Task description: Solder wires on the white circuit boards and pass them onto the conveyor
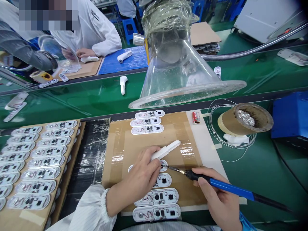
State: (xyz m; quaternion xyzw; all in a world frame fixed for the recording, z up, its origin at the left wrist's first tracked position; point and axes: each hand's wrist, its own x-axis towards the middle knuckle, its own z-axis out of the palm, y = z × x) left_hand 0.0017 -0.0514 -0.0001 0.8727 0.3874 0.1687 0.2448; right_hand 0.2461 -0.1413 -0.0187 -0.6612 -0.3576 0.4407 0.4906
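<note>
My right hand (pixel 220 200) is wrapped round a soldering iron (pixel 232 189) with a blue and black handle. Its metal tip meets the right end of a small white circuit board (pixel 164 164), which my left hand (pixel 145 166) mostly covers. Between the thumb and fingers of that left hand is a white plastic stick-like piece (pixel 167 150), pointing up and right above the board. Nearer to me lie more oval white boards (pixel 156 212) with black chips and thin red wires, and three others (pixel 147 129) rest farther up the cardboard (pixel 120 154).
Rows of boards cover a cardboard sheet (pixel 29 216) at left. A clear fume hood (pixel 180 73) hangs over the far side. At right stand a cardboard tube with metal shavings (pixel 226 123), coiled wire (pixel 240 157) and a blue box (pixel 290 115). A co-worker (pixel 81 29) sits opposite.
</note>
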